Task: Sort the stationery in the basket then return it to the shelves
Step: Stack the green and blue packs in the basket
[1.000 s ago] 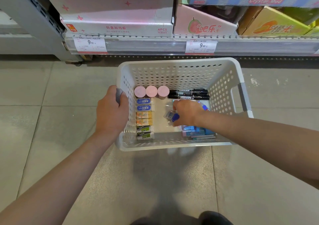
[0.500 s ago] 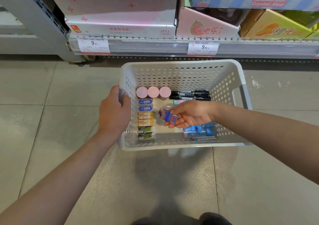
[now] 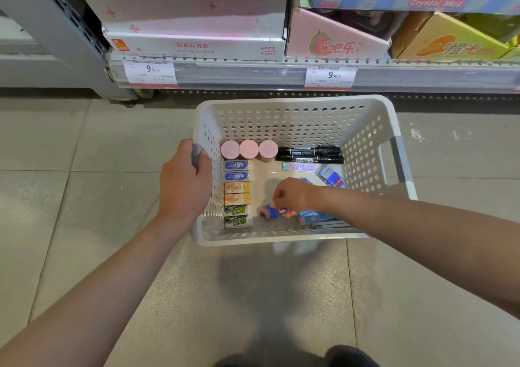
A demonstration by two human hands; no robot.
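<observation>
A white perforated basket [image 3: 295,119] stands on the floor before the shelves. My left hand [image 3: 184,182] grips its grey left handle. My right hand [image 3: 292,195] is inside, pinching a small blue packet [image 3: 271,212] low near the front wall. Along the left wall lies a column of boxed erasers [image 3: 237,195]. Three pink round lids [image 3: 249,149] line the back left, with two black markers [image 3: 309,154] beside them. A pastel eraser [image 3: 299,167] and a blue packet [image 3: 330,176] lie at the right. A stack of blue-pink items [image 3: 320,219] sits under my forearm.
A shelf edge [image 3: 253,75] with two 9.90 price tags runs across the top. Above it stand a pink-white box [image 3: 194,23], a pink carton [image 3: 334,38] and a yellow carton [image 3: 447,40]. Grey floor tiles [image 3: 70,169] surround the basket. A dark shoe tip [image 3: 349,358] shows at the bottom.
My right hand carried the blue packet from the basket's middle down toward the front wall, turning palm-down. My left hand kept its hold on the handle.
</observation>
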